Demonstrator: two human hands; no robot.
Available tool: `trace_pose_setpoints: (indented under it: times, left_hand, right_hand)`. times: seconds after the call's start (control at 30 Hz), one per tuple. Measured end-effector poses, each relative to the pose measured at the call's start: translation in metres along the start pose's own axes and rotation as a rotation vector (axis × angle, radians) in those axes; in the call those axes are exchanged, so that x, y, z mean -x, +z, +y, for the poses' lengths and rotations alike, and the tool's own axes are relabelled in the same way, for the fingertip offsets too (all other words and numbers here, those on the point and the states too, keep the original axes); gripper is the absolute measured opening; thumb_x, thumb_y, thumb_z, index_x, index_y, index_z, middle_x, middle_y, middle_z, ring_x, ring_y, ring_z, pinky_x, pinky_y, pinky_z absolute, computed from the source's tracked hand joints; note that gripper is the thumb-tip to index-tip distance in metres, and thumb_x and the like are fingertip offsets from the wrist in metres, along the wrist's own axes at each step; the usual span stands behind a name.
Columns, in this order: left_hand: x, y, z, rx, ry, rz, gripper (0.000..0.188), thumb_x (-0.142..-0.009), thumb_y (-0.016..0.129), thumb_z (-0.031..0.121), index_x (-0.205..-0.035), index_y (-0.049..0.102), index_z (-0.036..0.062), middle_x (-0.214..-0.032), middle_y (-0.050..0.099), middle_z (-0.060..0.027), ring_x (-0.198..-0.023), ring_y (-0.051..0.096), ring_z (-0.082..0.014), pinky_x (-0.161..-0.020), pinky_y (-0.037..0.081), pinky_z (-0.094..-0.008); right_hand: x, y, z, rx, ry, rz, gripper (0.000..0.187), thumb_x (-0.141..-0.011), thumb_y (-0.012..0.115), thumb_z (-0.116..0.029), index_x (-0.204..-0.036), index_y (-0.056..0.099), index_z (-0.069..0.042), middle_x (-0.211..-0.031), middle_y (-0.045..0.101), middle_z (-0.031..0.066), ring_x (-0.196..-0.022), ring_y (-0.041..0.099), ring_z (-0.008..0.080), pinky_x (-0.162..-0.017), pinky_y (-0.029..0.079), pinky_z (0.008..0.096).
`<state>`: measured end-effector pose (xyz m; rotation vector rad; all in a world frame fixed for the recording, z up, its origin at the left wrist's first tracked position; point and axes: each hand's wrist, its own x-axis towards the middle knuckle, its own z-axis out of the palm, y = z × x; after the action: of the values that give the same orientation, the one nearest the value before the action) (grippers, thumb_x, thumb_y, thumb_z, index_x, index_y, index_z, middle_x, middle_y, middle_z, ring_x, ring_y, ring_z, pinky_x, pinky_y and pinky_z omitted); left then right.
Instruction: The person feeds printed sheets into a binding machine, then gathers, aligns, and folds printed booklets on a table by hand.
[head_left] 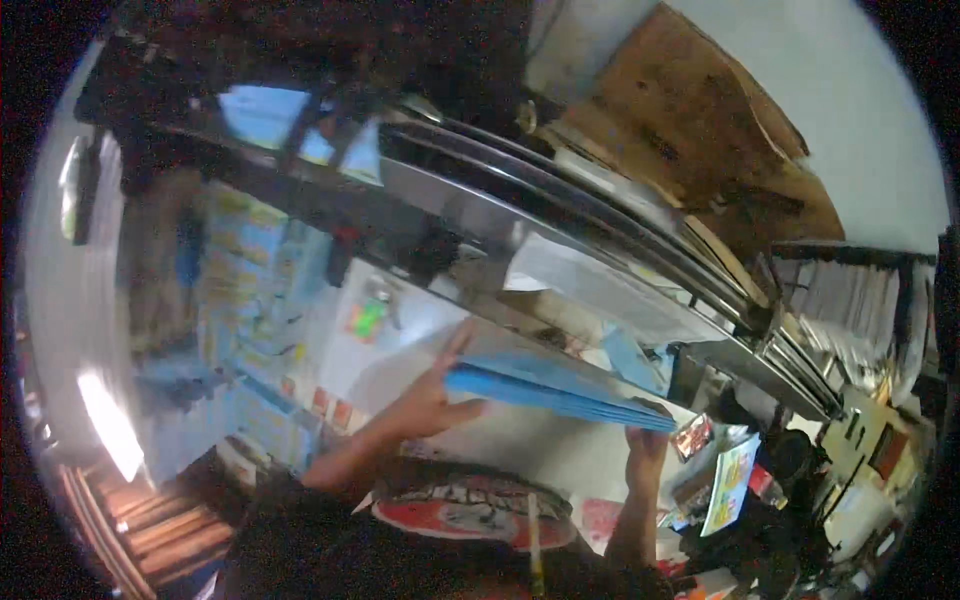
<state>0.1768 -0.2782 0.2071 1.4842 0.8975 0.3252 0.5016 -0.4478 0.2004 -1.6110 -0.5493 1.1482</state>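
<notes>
A stack of blue sheets [565, 396] is seen nearly edge-on over the white worktop, its long edge slanting down to the right. My left hand [428, 402] is at the stack's left end, fingers stretched out and thumb spread apart from them. That end of the sheets lies against the hand, between thumb and fingers. At the opposite end, my right hand [648, 445] is closed around the right corner, its fingertips partly hidden by the stack. Motion smears the view somewhat.
Beyond the worktop [400, 345] runs a long metal bar [560, 185]. Stacks of light-blue printed sheets [245, 290] stand left. A bright printed sheet [732, 482] and a bottle [768, 487] are at right. Brown cardboard [690, 110] leans behind; wooden slats [160, 525] are at lower left.
</notes>
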Motion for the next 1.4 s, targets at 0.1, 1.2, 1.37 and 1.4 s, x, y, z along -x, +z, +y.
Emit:
trace_pose_setpoints:
  times: [0.1,1.2,1.37,1.4]
  left_hand:
    - [-0.006,0.009,-0.021,-0.01,0.129,0.026,0.099,-0.077,0.076,0.013,-0.15,0.01,0.0004,-0.156,0.015,-0.022,-0.143,0.02,-0.0318,-0.114,0.019,-0.0395]
    - [0.203,0.091,-0.022,0.342,0.435,0.322,0.1,-0.074,0.074,0.011,-0.152,0.011,0.0066,-0.142,0.042,-0.0188,-0.13,0.043,-0.0292,-0.109,0.034,-0.0411]
    - [0.212,0.091,-0.019,0.326,0.409,0.343,0.1,-0.074,0.075,0.008,-0.151,0.011,0.0041,-0.139,0.045,-0.0174,-0.125,0.047,-0.0262,-0.106,0.037,-0.0382]
    - [0.209,0.093,-0.017,0.298,0.411,0.314,0.101,-0.074,0.075,0.009,-0.151,0.01,0.0035,-0.139,0.046,-0.0171,-0.125,0.047,-0.0259,-0.105,0.036,-0.0383]
  right_hand:
    - [-0.011,0.003,0.026,0.068,-0.089,0.065,0.041,-0.087,0.065,-0.013,-0.123,0.048,-0.001,-0.122,0.054,0.0104,-0.111,0.051,0.0178,-0.097,0.041,0.0338]
    - [0.199,0.0,0.06,0.105,-0.693,0.022,0.038,-0.084,0.059,0.006,-0.119,0.048,-0.001,-0.116,0.053,0.0105,-0.109,0.05,0.0187,-0.098,0.039,0.0335]
    - [0.2,0.002,0.056,0.053,-0.648,0.042,0.039,-0.084,0.06,0.004,-0.12,0.047,-0.003,-0.117,0.055,0.0115,-0.11,0.052,0.0201,-0.099,0.04,0.0345]
    - [0.201,-0.001,0.058,0.023,-0.614,0.065,0.04,-0.085,0.064,0.001,-0.12,0.047,-0.005,-0.118,0.056,0.013,-0.112,0.052,0.0219,-0.1,0.039,0.0361]
